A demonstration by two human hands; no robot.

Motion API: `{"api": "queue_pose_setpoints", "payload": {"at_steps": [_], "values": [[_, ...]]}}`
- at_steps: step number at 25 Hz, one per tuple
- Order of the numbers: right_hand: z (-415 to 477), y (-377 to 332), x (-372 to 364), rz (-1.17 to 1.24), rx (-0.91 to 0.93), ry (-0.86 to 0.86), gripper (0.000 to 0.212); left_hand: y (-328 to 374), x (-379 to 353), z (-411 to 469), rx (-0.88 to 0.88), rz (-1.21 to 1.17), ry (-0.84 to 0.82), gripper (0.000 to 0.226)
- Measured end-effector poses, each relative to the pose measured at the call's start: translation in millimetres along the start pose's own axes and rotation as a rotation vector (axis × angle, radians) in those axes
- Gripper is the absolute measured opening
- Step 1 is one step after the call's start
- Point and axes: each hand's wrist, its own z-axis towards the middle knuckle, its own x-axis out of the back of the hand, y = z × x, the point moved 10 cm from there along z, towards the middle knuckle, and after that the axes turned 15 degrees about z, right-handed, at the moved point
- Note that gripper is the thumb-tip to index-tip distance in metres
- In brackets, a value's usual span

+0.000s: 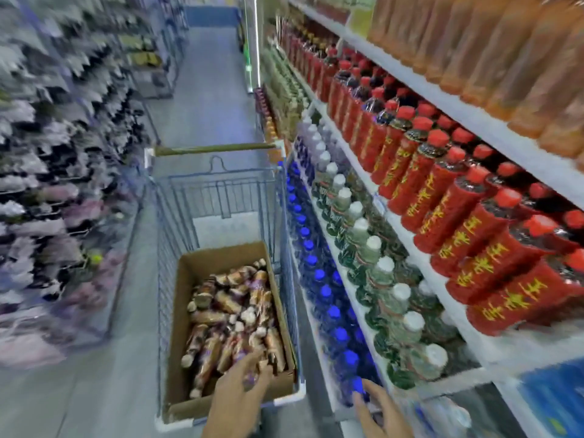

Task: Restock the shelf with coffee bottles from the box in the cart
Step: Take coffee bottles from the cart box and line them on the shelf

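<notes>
We see the coffee bottles (230, 314) lying on their sides in one brown cardboard box (186, 279). Most have their long axes roughly along the box's length and a few lie crosswise. They are glossy brown with pale caps, jumbled and too blurred to count. The box sits in one wire cart (221, 191).

At the box's near end, our left hand (237, 396) curves over the bottles, though we cannot tell if it grips one. Right of the box, our right hand (382, 412) is open with straight fingers and holds nothing, beside blue-capped bottles (325, 292) low on the shelf (458, 116).
</notes>
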Motion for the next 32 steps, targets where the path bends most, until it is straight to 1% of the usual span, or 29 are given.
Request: {"api": "queue_pose_setpoints", "payload": {"at_steps": [2, 3, 4, 5, 7, 12, 15, 17, 20, 22, 23, 25, 27, 28, 30, 32], "values": [[9.6, -5.8, -27.8, -0.026, 0.025, -0.007, 0.034, -27.2, 2.1, 25.7, 0.054, -0.041, -0.042, 0.023], [13.1, -11.9, -45.6, -0.028, -0.017, -0.059, 0.031, -40.2, 6.5, 39.6, 0.073, -0.035, -0.061, 0.025], [19.3, -14.1, -64.0, 0.005, -0.051, -0.072, 0.027, -50.2, 12.1, 51.7, 0.081, -0.005, -0.058, 0.029], [25.6, -16.2, -78.6, -0.01, -0.079, -0.103, 0.024, -55.1, 15.7, 59.2, 0.075, 0.018, -0.069, 0.032], [36.3, -24.0, -106.8, -0.028, -0.127, -0.157, 0.02, -69.9, 21.7, 75.3, 0.115, 0.008, -0.093, 0.035], [50.1, -44.3, -164.6, -0.134, -0.193, -0.347, 0.037, -97.6, 23.6, 114.8, 0.215, -0.048, -0.136, 0.041], [64.8, -50.6, -182.8, -0.149, -0.237, -0.39, 0.038, -105.4, 14.1, 143.1, 0.306, -0.102, -0.148, 0.043], [72.8, -52.3, -191.9, -0.147, -0.266, -0.411, 0.037, -110.6, 17.5, 173.6, 0.349, -0.096, -0.089, 0.043], [80.9, -49.2, -205.0, -0.129, -0.313, -0.423, 0.028, -118.3, 40.8, 247.2, 0.397, -0.014, 0.07, 0.042], [83.9, -40.7, -211.4, -0.114, -0.336, -0.4, 0.021, -130.1, 54.1, 304.1, 0.419, 0.104, 0.141, 0.046], [86.6, -33.9, -214.3, -0.111, -0.344, -0.379, 0.019, -140.9, 54.2, 333.4, 0.433, 0.192, 0.137, 0.051], [88.6, -18.5, -221.5, -0.133, -0.361, -0.366, 0.022, -168.3, 43.5, 379.8, 0.486, 0.36, 0.062, 0.07], [87.2, -0.2, -232.0, -0.118, -0.403, -0.382, 0.025, -197.4, 26.5, 407.6, 0.555, 0.503, -0.016, 0.087], [88.5, 8.1, -237.0, -0.115, -0.41, -0.389, 0.024, -209.4, 18.8, 417.6, 0.579, 0.573, -0.031, 0.091], [90.7, 20.4, -240.3, -0.107, -0.426, -0.389, 0.024, -224.3, 10.3, 427.7, 0.605, 0.676, -0.021, 0.092], [94.4, 26.4, -238.8, -0.084, -0.452, -0.356, 0.025, -231.3, 8.1, 430.7, 0.636, 0.666, -0.01, 0.088]]}}
